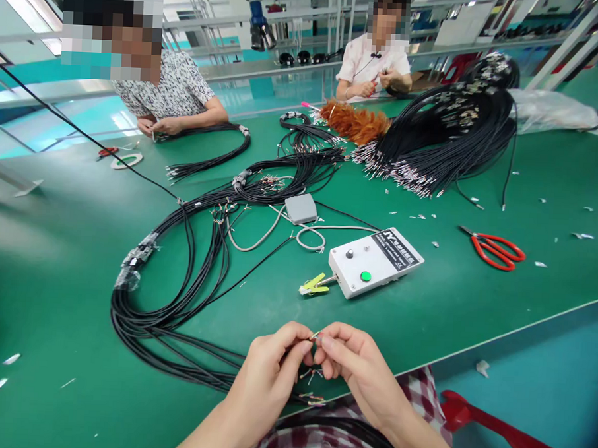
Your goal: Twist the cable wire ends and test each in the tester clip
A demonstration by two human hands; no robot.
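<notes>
both hands are pinching one thin wire end [316,335] just above the near edge of the green tabletop [473,311]: left hand [267,371] and right hand [357,365], fingertips almost meeting. keeping pinches close to the tip is likely steadying it. the white box [375,262] label is too small to read.

Two red scissors [496,249] – one white box [375,262], two co-workers [373,62]

Bare forearms; red-and-white checked garment [319,443].
</notes>
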